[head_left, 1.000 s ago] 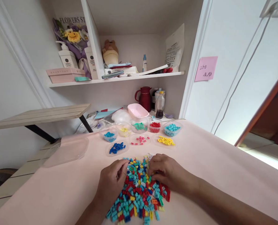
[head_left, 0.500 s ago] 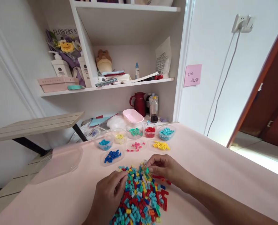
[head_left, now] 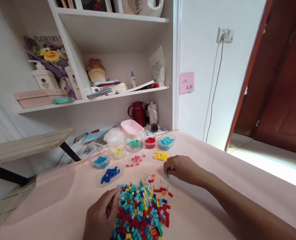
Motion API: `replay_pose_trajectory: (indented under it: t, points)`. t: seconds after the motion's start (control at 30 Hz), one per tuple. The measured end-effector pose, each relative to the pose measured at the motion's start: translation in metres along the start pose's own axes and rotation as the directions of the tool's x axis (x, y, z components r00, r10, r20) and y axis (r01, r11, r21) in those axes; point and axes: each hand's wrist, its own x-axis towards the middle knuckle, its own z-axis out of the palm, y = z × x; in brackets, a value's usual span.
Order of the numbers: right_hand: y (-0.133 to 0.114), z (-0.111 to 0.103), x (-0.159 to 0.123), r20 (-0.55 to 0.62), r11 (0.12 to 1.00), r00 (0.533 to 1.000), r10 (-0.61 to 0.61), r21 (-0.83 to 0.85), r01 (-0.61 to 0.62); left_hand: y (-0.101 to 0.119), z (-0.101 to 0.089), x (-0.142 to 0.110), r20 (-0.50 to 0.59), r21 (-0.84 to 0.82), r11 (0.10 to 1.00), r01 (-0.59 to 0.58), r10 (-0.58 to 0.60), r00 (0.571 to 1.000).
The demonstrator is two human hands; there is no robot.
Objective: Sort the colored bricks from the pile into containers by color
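Note:
A loose pile of small toy building bricks in many colours lies on the pink-covered table. Between the fingertips of my right hand is a green toy brick, held just beyond the pile's right far side and close to the yellow bricks. My left hand is closed at the left edge of the pile, thumb and forefinger together; whatever they may hold is hidden. Green bricks lie in a clear tub farther back, between pale yellow bricks and red bricks.
Clear containers also hold dark blue bricks, pink bricks, blue bricks and turquoise bricks. Behind stand a pink basin, a red jug and a bottle. A clear lid lies left.
My right hand has moved from the pile's far edge to the right, carrying the green toy brick. The left hand stays closed beside the pile. The view has turned to the right.

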Motion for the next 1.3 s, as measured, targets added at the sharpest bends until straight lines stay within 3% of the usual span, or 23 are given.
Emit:
replay_pose_trajectory:
  t: [0.13,0.27,0.37,0.6,0.8,0.93,1.03,1.13,1.2,1.3]
  points:
    - [0.004,0.002,-0.002,0.097,0.995,0.995,0.012,-0.098,-0.003,-0.002,0.001,0.000,-0.002,0.020,1.000,0.017,-0.017,1.000]
    - [0.005,-0.001,-0.005,0.088,0.999,0.996,0.011,-0.048,-0.007,0.001,-0.001,0.003,-0.010,0.038,0.999,0.003,-0.003,1.000]
    - [0.005,-0.005,-0.007,0.151,1.000,0.988,-0.024,-0.006,0.025,0.003,-0.002,0.005,-0.022,0.037,0.999,-0.007,0.008,1.000]
    - [0.001,0.001,-0.006,0.183,0.999,0.983,-0.011,-0.032,0.018,-0.002,0.000,0.004,-0.048,-0.011,1.000,0.019,-0.020,0.999]
    - [0.005,0.013,0.002,0.270,0.925,0.963,-0.019,0.370,-0.086,-0.016,0.005,-0.004,-0.052,-0.109,0.965,0.238,-0.245,0.968]
    - [0.006,0.016,0.019,0.299,0.946,0.954,-0.012,0.312,-0.086,-0.017,0.010,-0.007,-0.033,-0.182,0.921,0.344,-0.355,0.934]
    - [-0.002,0.008,0.046,0.232,0.971,0.973,-0.022,0.235,-0.034,-0.015,0.010,-0.007,-0.009,-0.180,0.911,0.370,-0.378,0.926]
    - [-0.017,-0.007,0.088,0.019,0.985,0.997,-0.076,0.157,0.072,-0.014,0.009,-0.005,-0.022,-0.181,0.902,0.392,-0.402,0.915]
    - [-0.026,-0.015,0.117,-0.167,0.991,0.985,-0.039,0.122,0.060,-0.014,0.008,-0.005,-0.035,-0.183,0.895,0.407,-0.419,0.907]
    - [-0.034,-0.022,0.149,-0.308,0.990,0.951,0.010,0.135,0.033,-0.016,0.007,-0.005,-0.023,-0.182,0.882,0.436,-0.447,0.894]
